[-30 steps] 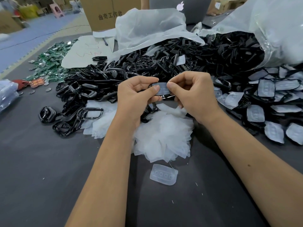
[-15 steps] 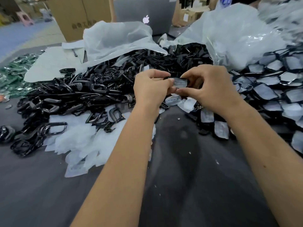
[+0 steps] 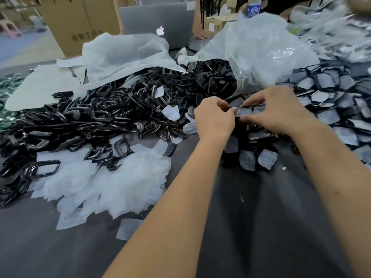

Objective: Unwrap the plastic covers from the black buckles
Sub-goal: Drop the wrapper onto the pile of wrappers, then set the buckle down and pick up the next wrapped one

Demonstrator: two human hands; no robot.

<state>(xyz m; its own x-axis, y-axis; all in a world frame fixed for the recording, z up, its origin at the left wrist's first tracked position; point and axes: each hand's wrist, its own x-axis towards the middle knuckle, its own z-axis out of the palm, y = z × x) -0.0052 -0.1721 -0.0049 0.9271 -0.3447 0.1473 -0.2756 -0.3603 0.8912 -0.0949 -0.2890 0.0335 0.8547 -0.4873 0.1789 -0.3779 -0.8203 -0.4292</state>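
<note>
Both hands pinch one wrapped buckle (image 3: 244, 111) between them, left hand (image 3: 213, 119) at its left end, right hand (image 3: 276, 109) at its right. They hold it above the table (image 3: 251, 217), toward its far right, over the wrapped pile (image 3: 329, 101).

Glossy black buckles (image 3: 104, 119) are heaped beside frosted, translucent plastic covers (image 3: 120, 185) on a matt grey table (image 3: 261, 227). Behind the heap, crinkled shiny plastic bags (image 3: 261, 47) and brown cardboard boxes (image 3: 80, 23) are seen.

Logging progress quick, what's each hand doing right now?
Left hand: fingers pinch the plastic-covered black buckle.
Right hand: fingers pinch the same buckle's other end.
</note>
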